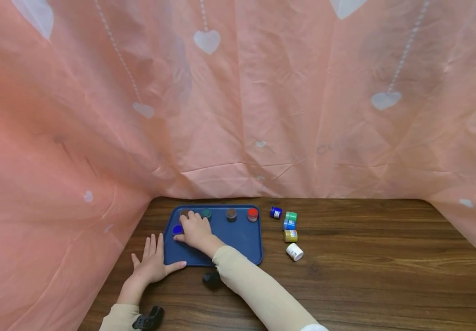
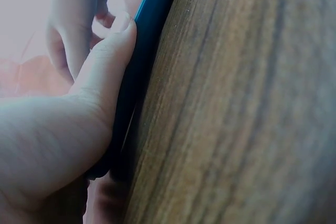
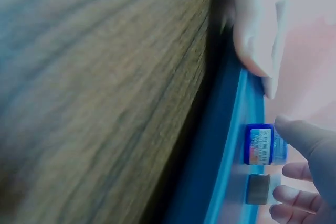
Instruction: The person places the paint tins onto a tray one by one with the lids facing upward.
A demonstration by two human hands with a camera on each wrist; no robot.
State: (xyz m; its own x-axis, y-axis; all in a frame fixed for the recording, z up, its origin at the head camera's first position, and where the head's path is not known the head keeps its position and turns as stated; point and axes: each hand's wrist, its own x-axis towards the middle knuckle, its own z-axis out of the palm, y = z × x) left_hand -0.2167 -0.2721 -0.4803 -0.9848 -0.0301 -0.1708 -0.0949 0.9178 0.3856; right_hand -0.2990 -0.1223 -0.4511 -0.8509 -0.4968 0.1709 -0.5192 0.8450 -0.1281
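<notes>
The blue jar [image 1: 178, 230] is set on the left part of the tray [image 1: 240, 241] and is partly covered by the right hand [image 1: 196, 231]. Its lid is washed out by glare in the right wrist view, and its label is too blurred to be read. It is stood upright, long axis vertical, lid up, the label turned toward the tray's near edge. The lid is flanked by the right thumb and fingers; whether it is pinched or already released cannot be told. The left hand [image 1: 150, 264] is spread with straight fingers, nothing being grasped, its thumb laid on the tray's near rim. In the left wrist view, the blue jar cannot be made out and the tray is cut off at the top. Behind the right hand, a brown jar [image 1: 184, 212] is mostly hidden, and the green jar [image 1: 206, 213] is partly covered by the fingers.
</notes>
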